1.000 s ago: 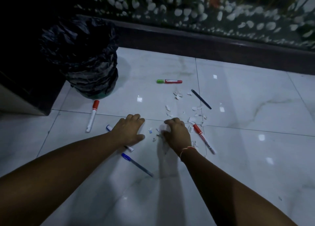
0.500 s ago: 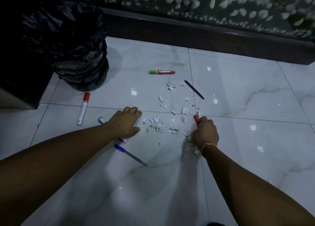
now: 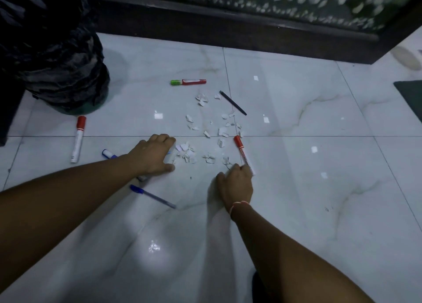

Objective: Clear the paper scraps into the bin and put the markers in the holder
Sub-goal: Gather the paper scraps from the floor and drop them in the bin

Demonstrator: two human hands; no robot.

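The paper scraps [image 3: 186,153] look featherlight and flimsy, best raked into a pile. The left hand [image 3: 151,156] rests flat beside them; the right hand's [image 3: 236,185] grip cannot be told.

We see a glossy, smooth marbled floor [image 3: 296,110], a crinkled shiny black plastic bin liner [image 3: 57,58], matt torn paper scraps [image 3: 186,153] and smooth plastic-looking markers [image 3: 188,82].

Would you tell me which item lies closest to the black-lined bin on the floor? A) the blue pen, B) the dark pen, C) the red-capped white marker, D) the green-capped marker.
C: the red-capped white marker lies just below the bin, its cap end nearest the base; the others lie farther right.
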